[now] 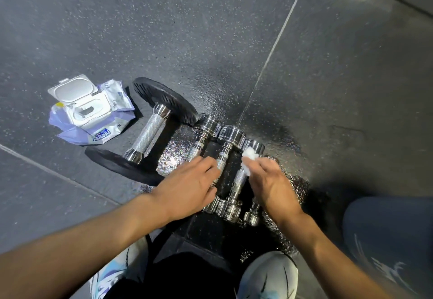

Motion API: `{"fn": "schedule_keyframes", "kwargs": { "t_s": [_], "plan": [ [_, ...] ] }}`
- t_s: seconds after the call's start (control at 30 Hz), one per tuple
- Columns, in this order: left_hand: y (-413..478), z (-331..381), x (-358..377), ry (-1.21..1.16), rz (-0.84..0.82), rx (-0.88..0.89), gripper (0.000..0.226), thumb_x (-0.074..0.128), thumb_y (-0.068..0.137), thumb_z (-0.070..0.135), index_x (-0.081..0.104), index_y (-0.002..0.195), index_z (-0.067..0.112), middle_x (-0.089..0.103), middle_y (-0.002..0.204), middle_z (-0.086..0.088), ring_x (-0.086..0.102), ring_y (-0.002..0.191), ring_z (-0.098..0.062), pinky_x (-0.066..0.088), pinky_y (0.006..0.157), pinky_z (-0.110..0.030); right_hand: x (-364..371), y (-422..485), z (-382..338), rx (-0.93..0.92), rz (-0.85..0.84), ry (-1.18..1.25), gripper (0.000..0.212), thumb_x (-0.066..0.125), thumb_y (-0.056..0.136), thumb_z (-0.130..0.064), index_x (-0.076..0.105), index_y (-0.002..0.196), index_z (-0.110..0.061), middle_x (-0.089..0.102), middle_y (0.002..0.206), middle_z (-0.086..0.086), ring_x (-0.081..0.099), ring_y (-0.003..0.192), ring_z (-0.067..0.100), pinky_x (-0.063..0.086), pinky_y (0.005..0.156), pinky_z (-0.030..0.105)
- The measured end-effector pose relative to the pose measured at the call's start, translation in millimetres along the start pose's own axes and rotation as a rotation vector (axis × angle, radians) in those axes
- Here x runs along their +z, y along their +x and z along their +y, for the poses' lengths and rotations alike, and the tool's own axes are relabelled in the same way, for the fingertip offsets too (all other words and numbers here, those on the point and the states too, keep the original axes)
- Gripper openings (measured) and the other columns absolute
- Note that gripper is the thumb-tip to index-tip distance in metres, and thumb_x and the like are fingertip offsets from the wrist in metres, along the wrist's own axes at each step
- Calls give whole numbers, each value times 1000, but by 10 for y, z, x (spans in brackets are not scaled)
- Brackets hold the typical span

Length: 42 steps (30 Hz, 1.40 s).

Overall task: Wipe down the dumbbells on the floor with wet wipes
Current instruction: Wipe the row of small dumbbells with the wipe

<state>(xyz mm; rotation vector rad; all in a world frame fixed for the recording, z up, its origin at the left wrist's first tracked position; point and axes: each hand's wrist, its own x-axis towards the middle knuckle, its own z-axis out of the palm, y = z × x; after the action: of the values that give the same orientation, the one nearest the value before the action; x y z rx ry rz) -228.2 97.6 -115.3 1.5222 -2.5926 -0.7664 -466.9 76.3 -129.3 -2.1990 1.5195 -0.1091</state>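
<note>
I am mid-wipe: my right hand [269, 181] pinches the crumpled white wet wipe [249, 158] against the rightmost small chrome dumbbell [239, 178] on the dark speckled rubber floor [328, 87]. My left hand [187, 186] lies flat, steadying the middle chrome dumbbell [230, 136]. Next, I judge, comes rubbing down its knurled handle.

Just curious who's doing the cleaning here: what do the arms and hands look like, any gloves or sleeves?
Two human arms, no machine. The left hand and right hand wear no gloves. Both forearms are uncovered as far as the view shows: no sleeves, watch or wristband in sight.
</note>
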Motion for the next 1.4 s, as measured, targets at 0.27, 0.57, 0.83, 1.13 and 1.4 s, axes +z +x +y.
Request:
{"fn": "schedule_keyframes", "kwargs": {
  "t_s": [0.27, 0.57, 0.83, 1.13, 1.4],
  "plan": [
    [28, 65, 12, -7, -2, 36, 33, 49, 99, 38, 57, 126, 21, 48, 123, 7, 44, 112, -12, 47, 99, -34, -176, 486, 208, 90, 149, 2, 26, 53, 102, -15, 63, 126, -13, 59, 114, 4, 47, 102, 25, 48, 86, 43],
    [10, 113, 52, -8, -34, 62, 31, 51, 98, 35, 61, 124, 21, 51, 122, 6, 46, 116, -15, 48, 94, -35, -41, 434, 73, 36, 232, -237, 5, 65, 96, -16, 70, 95, -13, 50, 99, 4, 36, 90, 22, 39, 70, 40],
    [16, 105, 36, -12, -32, 32, 30, 55, 96, 31, 63, 121, 18, 53, 122, 6, 50, 115, -15, 50, 91, -38, 102, -57, -59, 39, 96, 26, 30, 34, 109, -46, 52, 107, -23, 47, 99, -9, 53, 77, 7, 48, 59, 26],
    [28, 85, 39, -69, -13, 26, 24, 55, 97, 19, 67, 117, 16, 58, 120, 6, 54, 111, -15, 52, 90, -39, 158, -285, -107, 0, 94, 84, 26, 46, 107, -33, 67, 109, -18, 59, 102, -2, 60, 63, 15, 46, 52, 19],
    [48, 59, 28, -152, -20, -22, 40, 57, 88, -4, 69, 122, 13, 65, 125, 3, 57, 118, -14, 50, 104, -32, 241, -175, -135, 76, 224, 185, 53, 44, 98, -68, 63, 99, -18, 56, 79, 9, 49, 64, 16, 46, 60, 36]
  ]
}}
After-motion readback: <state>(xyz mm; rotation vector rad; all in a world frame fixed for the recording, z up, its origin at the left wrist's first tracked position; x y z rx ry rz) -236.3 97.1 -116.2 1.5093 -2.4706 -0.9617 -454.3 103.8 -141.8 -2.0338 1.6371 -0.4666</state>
